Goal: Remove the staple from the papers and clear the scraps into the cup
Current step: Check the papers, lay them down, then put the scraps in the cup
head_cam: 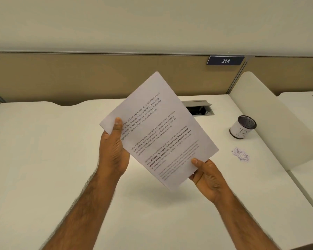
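A pale desk is stretching out below a tan partition. The papers are being held tilted in the air above its middle. The left hand is gripping their left corner, thumb on top. The right hand is pinching the near right edge. No staple is showing on the sheets, so I cannot tell whether it is out yet. A little heap of scraps is lying on the desk to the right, near the cup but apart from it. The clearing step seems to be still waiting.
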A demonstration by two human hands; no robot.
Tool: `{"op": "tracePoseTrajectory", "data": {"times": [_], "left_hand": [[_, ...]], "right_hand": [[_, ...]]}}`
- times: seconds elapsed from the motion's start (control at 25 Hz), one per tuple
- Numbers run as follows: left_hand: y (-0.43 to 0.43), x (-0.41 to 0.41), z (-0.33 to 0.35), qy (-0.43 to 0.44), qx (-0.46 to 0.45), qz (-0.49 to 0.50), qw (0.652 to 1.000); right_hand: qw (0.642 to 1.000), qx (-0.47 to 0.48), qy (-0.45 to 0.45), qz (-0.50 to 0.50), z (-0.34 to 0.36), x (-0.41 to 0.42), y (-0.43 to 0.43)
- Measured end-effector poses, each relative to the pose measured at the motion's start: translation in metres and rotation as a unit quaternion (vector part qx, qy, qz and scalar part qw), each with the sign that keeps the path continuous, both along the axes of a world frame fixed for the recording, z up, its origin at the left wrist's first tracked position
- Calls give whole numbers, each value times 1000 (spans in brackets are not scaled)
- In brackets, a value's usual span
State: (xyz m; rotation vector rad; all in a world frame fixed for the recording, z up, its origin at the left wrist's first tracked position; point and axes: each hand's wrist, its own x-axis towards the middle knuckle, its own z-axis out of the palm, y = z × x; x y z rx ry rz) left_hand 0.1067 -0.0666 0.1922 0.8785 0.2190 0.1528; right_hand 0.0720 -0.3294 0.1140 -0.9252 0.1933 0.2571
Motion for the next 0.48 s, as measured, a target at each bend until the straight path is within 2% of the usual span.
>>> {"op": "tracePoseTrajectory", "data": {"times": [0.12, 0.28, 0.4, 0.48], "left_hand": [[-1, -1, -6, 14, -39, 9, 999], [19, -3, -20, 14, -28, 25, 999], [45, -3, -23, 16, 52, 3, 999], [59, 0, -21, 8, 173, -62, 983]], "right_hand": [[998, 10, 6, -59, 6, 5, 23], [993, -70, 2, -92, 18, 13, 13], [989, -117, -8, -94, 25, 15, -5], [984, -155, -14, -87, 29, 14, -13]]}}
